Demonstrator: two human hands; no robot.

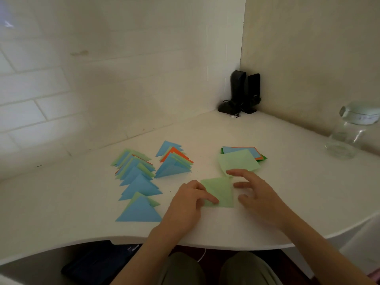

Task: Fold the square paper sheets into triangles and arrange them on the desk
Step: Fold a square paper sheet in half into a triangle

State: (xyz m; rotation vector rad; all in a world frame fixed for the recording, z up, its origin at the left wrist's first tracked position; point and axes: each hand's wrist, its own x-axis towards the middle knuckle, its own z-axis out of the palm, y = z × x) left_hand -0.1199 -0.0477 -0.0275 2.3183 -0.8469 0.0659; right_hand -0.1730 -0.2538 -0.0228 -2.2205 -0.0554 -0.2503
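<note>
A light green sheet (219,192) lies flat on the white desk (267,145) between the two hands, partly folded, a crease running across it. The left hand (190,204) rests on its left edge, fingers curled down with the fingertips pressing the paper near its lower left corner. The right hand (257,194) hovers just beside the sheet's right edge, fingers spread and relaxed, holding nothing — its index finger reaches toward the sheet's upper right corner.

Just beyond the right hand sits the stack of unfolded squares (243,156), a loose pale green sheet on top, blue, orange and dark green edges showing beneath. To the left of the left hand runs a long overlapping row of folded triangles (136,182), mostly blue with some green, the nearest one large and blue. Beyond the left hand stands a shorter row of triangles (173,161), blue, green and orange.

The desk fits into a corner of pale walls, tiled on the left. Far beyond the hands, in the corner, stand black speakers (242,92); far to the right of the right hand stands a clear glass jar (349,130).
</note>
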